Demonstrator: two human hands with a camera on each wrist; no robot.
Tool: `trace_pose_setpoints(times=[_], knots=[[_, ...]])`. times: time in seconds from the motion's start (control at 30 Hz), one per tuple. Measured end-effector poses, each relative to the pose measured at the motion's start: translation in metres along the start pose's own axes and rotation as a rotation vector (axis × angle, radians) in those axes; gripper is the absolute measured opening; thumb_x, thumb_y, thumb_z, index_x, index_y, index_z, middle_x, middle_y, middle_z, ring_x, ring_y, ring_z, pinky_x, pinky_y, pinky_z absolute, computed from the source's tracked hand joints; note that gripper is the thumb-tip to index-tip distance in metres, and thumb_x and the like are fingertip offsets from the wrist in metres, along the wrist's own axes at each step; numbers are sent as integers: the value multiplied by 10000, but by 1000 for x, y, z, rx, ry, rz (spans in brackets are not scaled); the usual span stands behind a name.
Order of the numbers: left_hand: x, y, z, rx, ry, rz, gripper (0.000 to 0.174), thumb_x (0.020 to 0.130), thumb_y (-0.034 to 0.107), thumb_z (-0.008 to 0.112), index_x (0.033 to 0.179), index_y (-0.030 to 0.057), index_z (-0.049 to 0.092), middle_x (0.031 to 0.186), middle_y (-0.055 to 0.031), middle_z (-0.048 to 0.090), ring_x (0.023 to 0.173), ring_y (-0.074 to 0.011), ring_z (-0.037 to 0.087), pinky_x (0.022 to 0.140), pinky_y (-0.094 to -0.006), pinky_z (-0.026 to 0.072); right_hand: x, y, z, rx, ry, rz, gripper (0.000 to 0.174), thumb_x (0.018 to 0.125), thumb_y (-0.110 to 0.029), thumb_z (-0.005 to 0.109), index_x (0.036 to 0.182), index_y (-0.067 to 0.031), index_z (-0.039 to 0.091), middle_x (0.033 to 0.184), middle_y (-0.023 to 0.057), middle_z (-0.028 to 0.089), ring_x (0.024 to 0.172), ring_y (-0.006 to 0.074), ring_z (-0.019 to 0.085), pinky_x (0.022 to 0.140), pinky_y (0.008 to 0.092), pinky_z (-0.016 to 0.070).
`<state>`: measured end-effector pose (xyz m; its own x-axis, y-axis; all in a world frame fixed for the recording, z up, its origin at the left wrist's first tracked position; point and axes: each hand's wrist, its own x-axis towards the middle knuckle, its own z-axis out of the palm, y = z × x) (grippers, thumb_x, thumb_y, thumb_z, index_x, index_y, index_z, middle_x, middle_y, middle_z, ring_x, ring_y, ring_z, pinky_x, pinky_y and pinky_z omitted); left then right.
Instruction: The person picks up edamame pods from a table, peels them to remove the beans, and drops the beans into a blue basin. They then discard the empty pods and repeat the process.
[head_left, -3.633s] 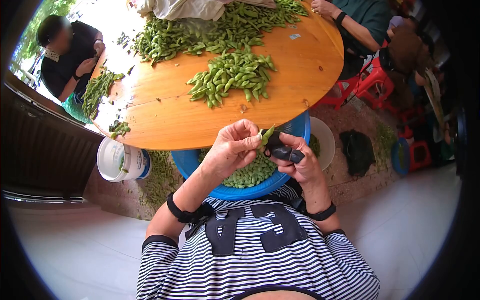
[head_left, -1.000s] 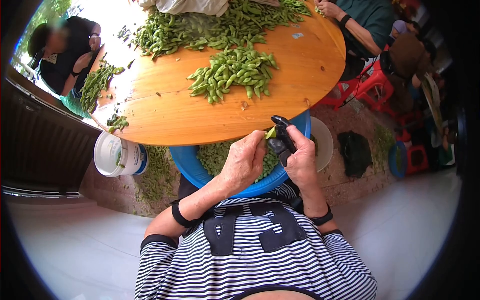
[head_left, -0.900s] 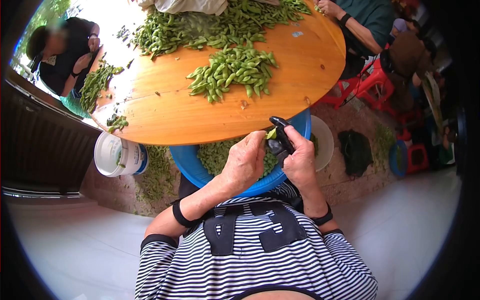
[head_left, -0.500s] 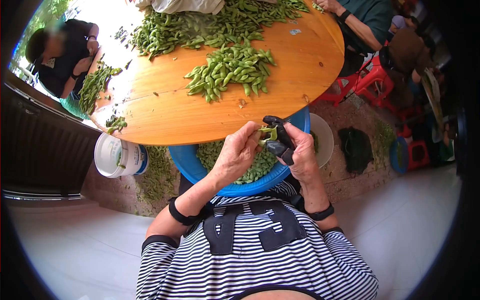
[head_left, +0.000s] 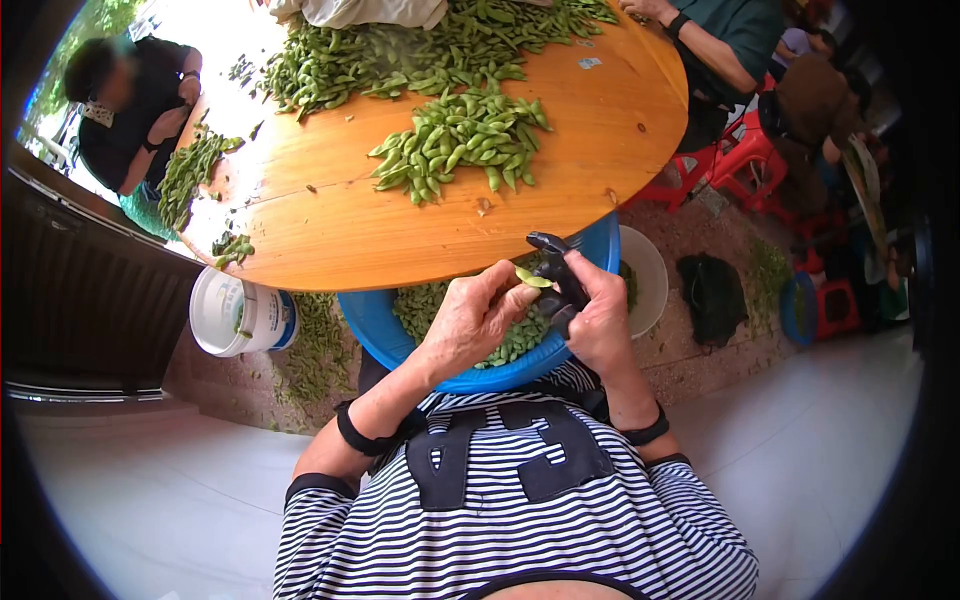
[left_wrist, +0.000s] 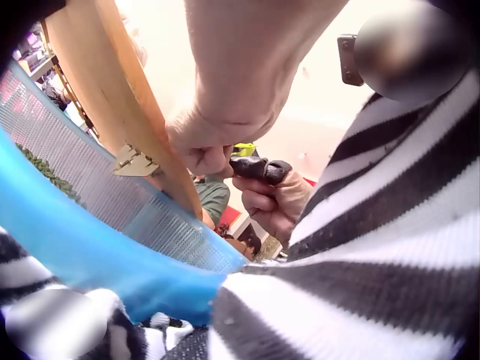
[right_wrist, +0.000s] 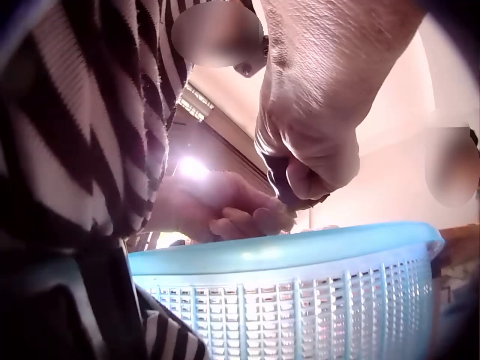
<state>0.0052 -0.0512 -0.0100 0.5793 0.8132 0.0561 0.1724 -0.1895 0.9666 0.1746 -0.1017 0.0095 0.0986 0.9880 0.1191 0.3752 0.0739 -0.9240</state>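
Over a blue basket (head_left: pixel 370 335) of shelled beans, the left hand (head_left: pixel 468 322) pinches a light green pod (head_left: pixel 532 279) between thumb and fingers. The right hand (head_left: pixel 597 318), with black coverings on its thumb and a finger, is curled at the pod's right end. In the left wrist view a bit of green pod (left_wrist: pixel 245 148) shows between the left hand (left_wrist: pixel 206 150) and the right hand (left_wrist: pixel 277 199). The right wrist view has the right hand (right_wrist: pixel 311 161) meeting the left hand (right_wrist: pixel 232 210) above the basket rim (right_wrist: pixel 300 251); the pod cannot be made out there.
A wooden table (head_left: pixel 330 230) carries a small pod pile (head_left: pixel 460 145) and a larger pile (head_left: pixel 340 70). A white bucket (head_left: pixel 222 312) stands at left, a pale tub (head_left: pixel 648 280) at right. Two people sit at the table's sides; red stools (head_left: pixel 750 170) stand at right.
Since half a second ago, the left hand's grip on the pod has shifted, and the pod lies flatter. The right hand's black-covered fingers have moved slightly. The person at upper right has moved a hand.
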Motion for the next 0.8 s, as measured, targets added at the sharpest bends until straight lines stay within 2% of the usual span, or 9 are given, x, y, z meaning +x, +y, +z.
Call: trace_pose_setpoints(times=[0.2, 0.27, 0.33, 0.37, 0.4, 0.43, 0.47, 0.53, 0.8], knots=[[3, 0, -3, -112, -59, -126, 243, 998, 239, 517, 922, 21, 590, 654, 18, 549, 612, -51, 475, 533, -223, 390, 4, 6, -7, 884, -151, 249, 411, 838, 46, 514, 1248, 36, 548, 838, -31, 567, 586, -6, 401, 456, 147, 323], [7, 3, -5, -412, -185, -241, 245, 999, 242, 516, 953, 24, 618, 663, 18, 559, 642, -48, 503, 561, -207, 428, 5, 9, -17, 849, -149, 269, 402, 876, -94, 584, 1252, 37, 534, 845, -24, 565, 583, -3, 412, 450, 151, 333], [8, 5, -10, -320, -228, -216, 214, 971, 201, 561, 984, 10, 657, 725, -29, 638, 709, -79, 587, 648, -223, 495, -4, 24, -30, 720, 2, 44, 803, 771, -609, 673, 1228, 33, 519, 864, 0, 548, 660, -4, 450, 461, 140, 348], [9, 8, -18, -77, -301, 2, 183, 946, 163, 584, 983, 6, 671, 783, -60, 670, 756, -113, 625, 700, -247, 511, -7, 23, -52, 495, 48, 97, 864, 732, -682, 668, 1167, 54, 540, 828, -15, 546, 690, 42, 500, 516, 184, 409], [11, 11, -26, 167, -367, 219, 158, 921, 126, 607, 982, 3, 685, 840, -91, 702, 802, -146, 663, 752, -270, 528, -3, 40, -71, 228, 120, -115, 604, 803, -450, 695, 1092, 61, 557, 723, 16, 545, 666, 103, 531, 602, 248, 461], [18, 18, -35, 164, -312, 202, 134, 872, 63, 632, 972, 1, 696, 921, -139, 708, 861, -215, 687, 784, -312, 532, -3, 38, -82, -297, 318, 15, 311, 788, -115, 601, 1045, 54, 558, 670, 124, 567, 665, 256, 618, 672, 300, 473], [26, 22, -42, 178, -213, 141, 154, 851, 11, 609, 979, 3, 695, 893, -150, 705, 842, -256, 687, 772, -317, 536, -7, 29, -93, -494, 320, 118, 320, 699, 54, 458, 1004, 40, 554, 742, 246, 575, 775, 403, 635, 678, 358, 481], [53, 14, -54, 509, 53, 292, 227, 797, -35, 597, 1001, 18, 682, 843, -120, 679, 787, -263, 679, 727, -329, 542, -13, 68, -120, -797, 257, 256, 217, 727, 54, 532, 944, 62, 549, 840, 289, 607, 881, 467, 594, 736, 464, 465], [97, -7, -68, 951, 56, 528, 335, 733, -47, 593, 1051, 44, 640, 863, -89, 559, 768, -264, 628, 681, -361, 534, -19, 96, -131, -835, 472, 183, 382, 734, 83, 484, 1107, 75, 564, 944, 278, 625, 950, 446, 601, 815, 400, 479]])
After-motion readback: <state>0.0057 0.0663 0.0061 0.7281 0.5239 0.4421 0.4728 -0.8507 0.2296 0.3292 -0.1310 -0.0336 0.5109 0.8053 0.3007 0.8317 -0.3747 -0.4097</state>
